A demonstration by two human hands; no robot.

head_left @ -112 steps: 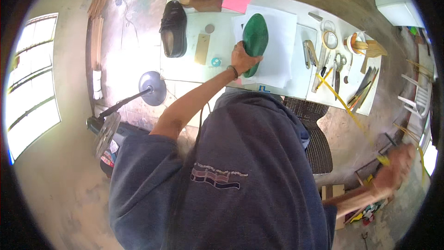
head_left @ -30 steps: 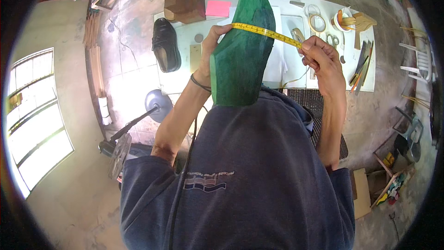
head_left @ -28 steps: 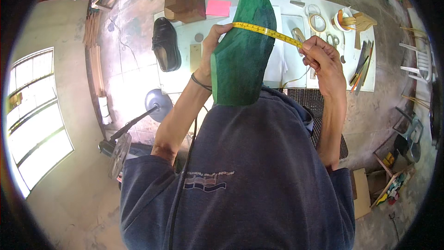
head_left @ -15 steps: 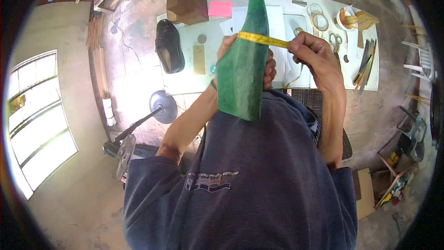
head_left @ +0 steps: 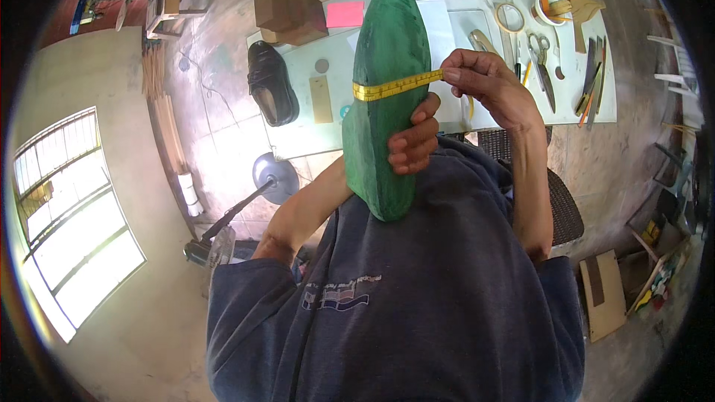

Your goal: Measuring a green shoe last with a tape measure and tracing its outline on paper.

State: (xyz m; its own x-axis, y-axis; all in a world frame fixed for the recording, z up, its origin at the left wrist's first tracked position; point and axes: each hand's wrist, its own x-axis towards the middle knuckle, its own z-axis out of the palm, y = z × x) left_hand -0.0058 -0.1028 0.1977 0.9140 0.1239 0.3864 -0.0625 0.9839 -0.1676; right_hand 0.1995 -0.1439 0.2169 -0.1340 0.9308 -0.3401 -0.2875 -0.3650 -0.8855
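Note:
A green shoe last (head_left: 391,33) stands lengthwise above the table's near edge, its narrow end pointing away and its broad end near my shirt. My left hand (head_left: 415,138) is closed round it from the left and beneath, with the fingers wrapped over its right side. A yellow measuring tape (head_left: 398,88) crosses the middle of the last and lies against its surface. At the tape's right end, my right hand (head_left: 493,85) pinches it between thumb and fingers, just off the last. The tape's course underneath is hidden.
On the white table (head_left: 298,138) are a black shoe (head_left: 272,82), brown boxes (head_left: 294,18) and pink paper (head_left: 345,14). Further right lie a tape roll (head_left: 509,18), scissors (head_left: 544,67), a white cup (head_left: 550,13) of tools and several thin strips (head_left: 592,78). A fan (head_left: 275,179) stands left.
The shoe last has turned from a side-on view to show a broad long face. My left fingers now show more on its right side. My right hand has shifted slightly left with the tape.

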